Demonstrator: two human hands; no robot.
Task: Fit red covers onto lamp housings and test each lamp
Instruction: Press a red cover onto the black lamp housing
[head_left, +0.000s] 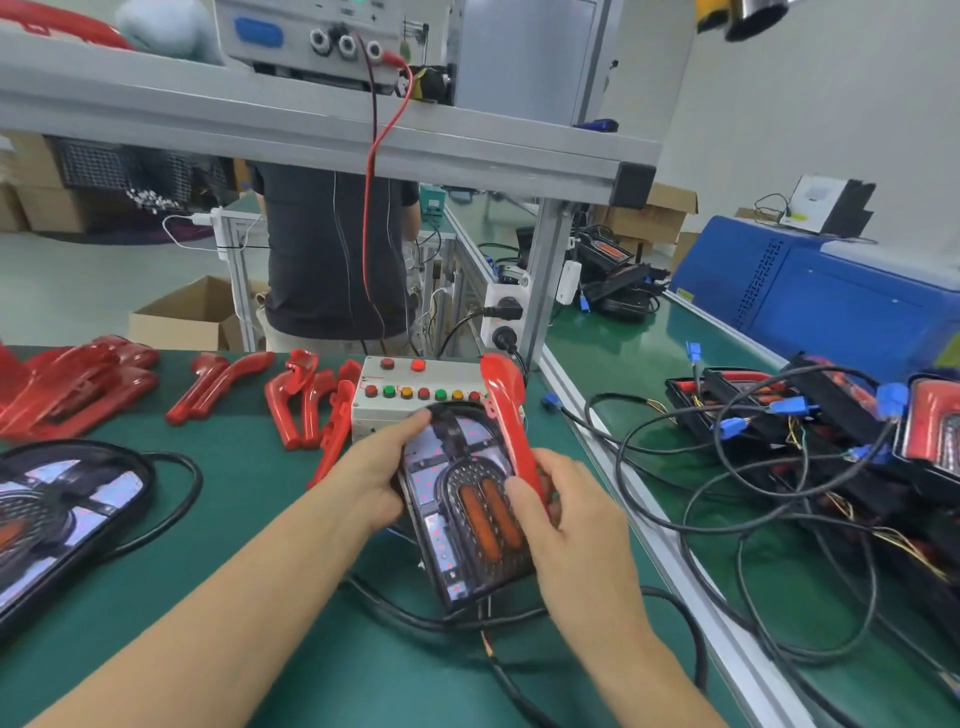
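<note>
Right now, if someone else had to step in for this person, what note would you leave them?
Left hand grips the lamp housing at its left edge, above the mat.
Right hand pinches a red cover along the housing's right edge; not yet seated.
Spare covers lie at the back left; another housing lies far left.
Test box sits just behind.
Left: seat the cover, test the lamp, repeat.

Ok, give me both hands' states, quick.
Left hand: grips the left edge of the lamp housing.
Right hand: holds the red cover against the housing's right side.
</note>
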